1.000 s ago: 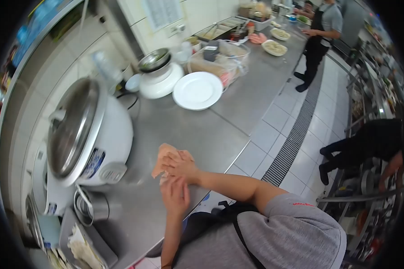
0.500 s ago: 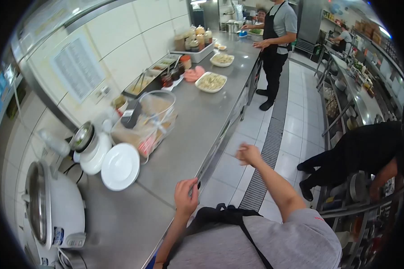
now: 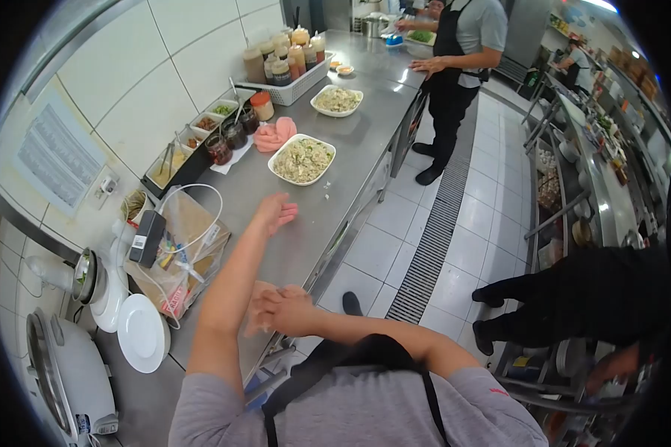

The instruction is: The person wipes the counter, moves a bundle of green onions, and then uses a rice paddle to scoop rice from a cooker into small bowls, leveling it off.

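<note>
Over the steel counter, my left hand [image 3: 279,213] reaches forward with its fingers apart and nothing in it. Just beyond it sits a white square bowl of fried rice [image 3: 303,160], not touched by the hand. My right hand [image 3: 287,309] is at the counter's front edge, close to my left forearm. Its fingers are blurred, and a pale see-through smear beside them cannot be made out. A pink cloth [image 3: 276,135] lies crumpled behind the near bowl. Farther along stands a second white bowl of rice [image 3: 337,100].
Sauce bottles fill a white basket [image 3: 294,89] by the wall, near a condiment tray [image 3: 179,160] and dark jars [image 3: 235,135]. A plastic-wrapped package [image 3: 183,253], white plates [image 3: 143,332] and a rice cooker [image 3: 71,380] stand left. One co-worker [image 3: 455,67] stands ahead; another [image 3: 581,302] bends at right.
My left hand has moved forward over the counter to near the closer bowl. My right hand has come left from above the floor to the counter edge. The view has shifted.
</note>
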